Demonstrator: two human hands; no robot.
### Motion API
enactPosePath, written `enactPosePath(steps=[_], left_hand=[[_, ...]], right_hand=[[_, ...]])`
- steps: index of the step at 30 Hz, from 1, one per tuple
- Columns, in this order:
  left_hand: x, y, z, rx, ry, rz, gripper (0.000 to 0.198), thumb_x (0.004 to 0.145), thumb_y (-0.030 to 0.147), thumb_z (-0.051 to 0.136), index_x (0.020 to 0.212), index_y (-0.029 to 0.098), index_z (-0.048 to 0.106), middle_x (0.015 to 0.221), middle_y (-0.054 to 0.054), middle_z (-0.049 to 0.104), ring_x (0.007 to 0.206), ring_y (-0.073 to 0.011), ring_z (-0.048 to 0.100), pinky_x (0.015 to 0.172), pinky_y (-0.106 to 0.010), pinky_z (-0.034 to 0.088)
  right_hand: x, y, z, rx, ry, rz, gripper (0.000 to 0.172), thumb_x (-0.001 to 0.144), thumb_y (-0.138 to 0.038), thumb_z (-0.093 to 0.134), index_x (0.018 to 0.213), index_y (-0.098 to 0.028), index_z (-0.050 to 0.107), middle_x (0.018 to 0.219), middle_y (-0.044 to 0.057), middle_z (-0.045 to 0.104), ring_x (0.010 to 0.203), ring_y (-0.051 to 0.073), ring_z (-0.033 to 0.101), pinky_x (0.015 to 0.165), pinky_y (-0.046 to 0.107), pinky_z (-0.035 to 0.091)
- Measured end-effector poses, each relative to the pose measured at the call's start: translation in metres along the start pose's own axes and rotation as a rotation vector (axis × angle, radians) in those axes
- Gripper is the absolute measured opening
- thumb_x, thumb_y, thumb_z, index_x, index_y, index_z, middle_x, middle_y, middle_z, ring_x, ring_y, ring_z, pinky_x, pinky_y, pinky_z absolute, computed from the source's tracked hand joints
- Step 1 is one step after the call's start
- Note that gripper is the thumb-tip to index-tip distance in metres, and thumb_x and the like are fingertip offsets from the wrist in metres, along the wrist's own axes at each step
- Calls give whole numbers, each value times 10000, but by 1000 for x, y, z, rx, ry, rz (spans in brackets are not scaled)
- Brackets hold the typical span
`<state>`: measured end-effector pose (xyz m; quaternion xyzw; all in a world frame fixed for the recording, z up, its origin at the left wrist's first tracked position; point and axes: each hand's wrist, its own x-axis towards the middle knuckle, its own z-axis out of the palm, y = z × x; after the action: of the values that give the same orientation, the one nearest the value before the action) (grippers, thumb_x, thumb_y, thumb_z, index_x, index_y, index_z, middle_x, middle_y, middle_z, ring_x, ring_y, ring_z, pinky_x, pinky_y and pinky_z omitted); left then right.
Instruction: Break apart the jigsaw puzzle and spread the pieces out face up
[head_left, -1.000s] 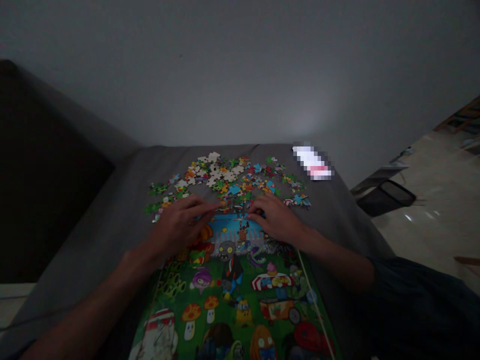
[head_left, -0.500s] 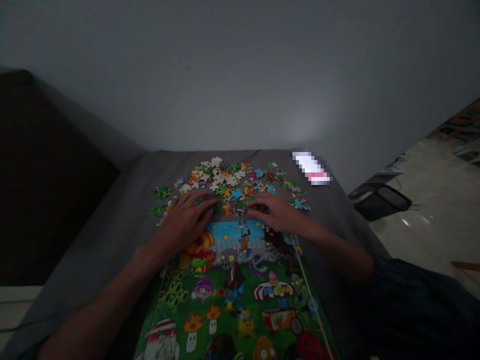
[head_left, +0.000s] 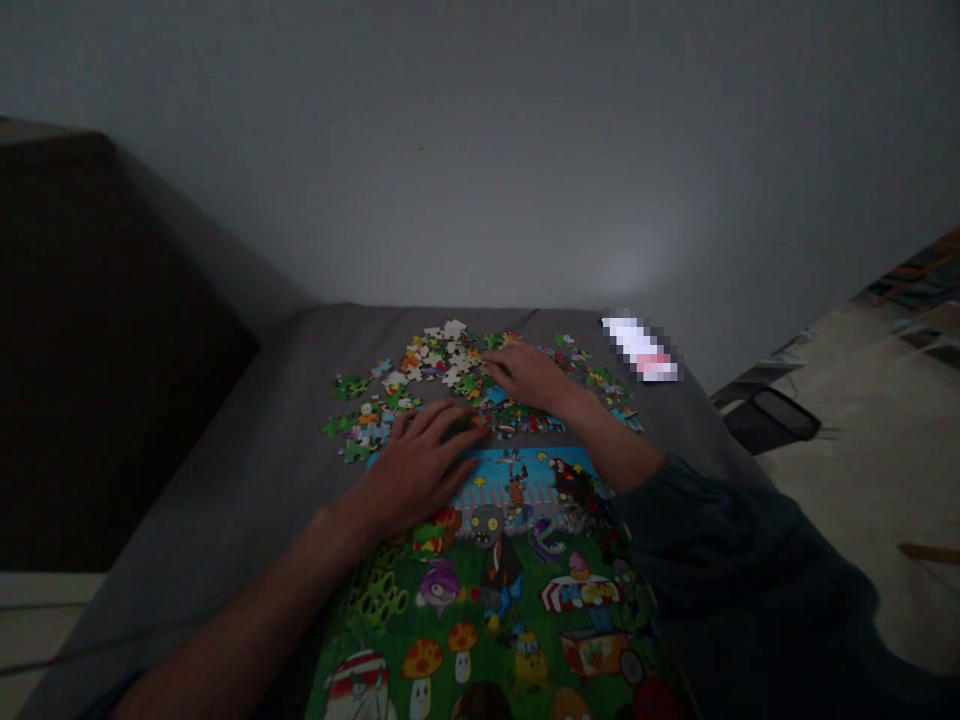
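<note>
A loose heap of jigsaw puzzle pieces (head_left: 439, 355) lies on the grey cloth, some picture side up and some showing pale backs. Below it is a colourful cartoon picture board (head_left: 517, 620) with zombies, mushrooms and a food cart. My left hand (head_left: 427, 455) rests palm down over the board's upper left corner, fingers spread and fingertips near the closest pieces. My right hand (head_left: 532, 375) reaches into the heap. Its thumb and index finger come together at a puzzle piece (head_left: 474, 356), which the dim light makes hard to see; its other fingers are curled.
A lit phone (head_left: 641, 347), blurred out, lies at the back right of the grey surface (head_left: 217, 480). A pale wall (head_left: 480, 180) rises behind. At left stands a dark block-shaped object (head_left: 112, 350); tiled floor (head_left: 847, 450) shows at right.
My right hand has moved up and away from the board's top edge into the heap. My left hand has slid to the right along the board's edge. The view has shifted slightly.
</note>
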<state>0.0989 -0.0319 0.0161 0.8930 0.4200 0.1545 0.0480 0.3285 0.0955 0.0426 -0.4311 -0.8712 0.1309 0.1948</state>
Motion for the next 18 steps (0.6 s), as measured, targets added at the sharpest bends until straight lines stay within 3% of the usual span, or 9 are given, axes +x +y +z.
enactPosePath(steps=[4, 7, 13, 18], left_hand=[[-1, -1, 2, 22, 45, -6, 379, 1083, 358, 535, 1448, 325, 631, 1568, -78, 590, 1499, -360, 437, 1179, -625, 397], [0, -3, 0, 28, 85, -59, 366, 1091, 351, 506, 1429, 315, 642, 1561, -72, 599, 1487, -350, 446, 1184, -608, 388], [2, -6, -7, 29, 192, -159, 376, 1090, 337, 487, 1438, 296, 624, 1614, -103, 536, 1461, -364, 478, 1131, -602, 434], [3, -7, -6, 5, 103, -178, 347, 1092, 342, 498, 1394, 307, 665, 1502, -103, 636, 1401, -363, 549, 1111, -623, 441]], right_hand=[[-3, 5, -6, 135, 117, 108, 244, 1044, -155, 560, 1180, -184, 760, 1220, 132, 779, 1180, 285, 694, 1124, 507, 465], [-1, 4, -12, 290, 145, 175, 228, 1031, -171, 598, 1209, -172, 741, 1178, 127, 789, 1079, 254, 738, 1013, 456, 558], [-6, -18, -6, 618, -45, 201, 178, 929, -234, 784, 1099, -183, 769, 949, 55, 801, 810, 185, 746, 769, 357, 636], [-8, -34, 6, 724, -112, 215, 159, 892, -202, 798, 1047, -179, 772, 900, 40, 787, 757, 166, 719, 730, 341, 626]])
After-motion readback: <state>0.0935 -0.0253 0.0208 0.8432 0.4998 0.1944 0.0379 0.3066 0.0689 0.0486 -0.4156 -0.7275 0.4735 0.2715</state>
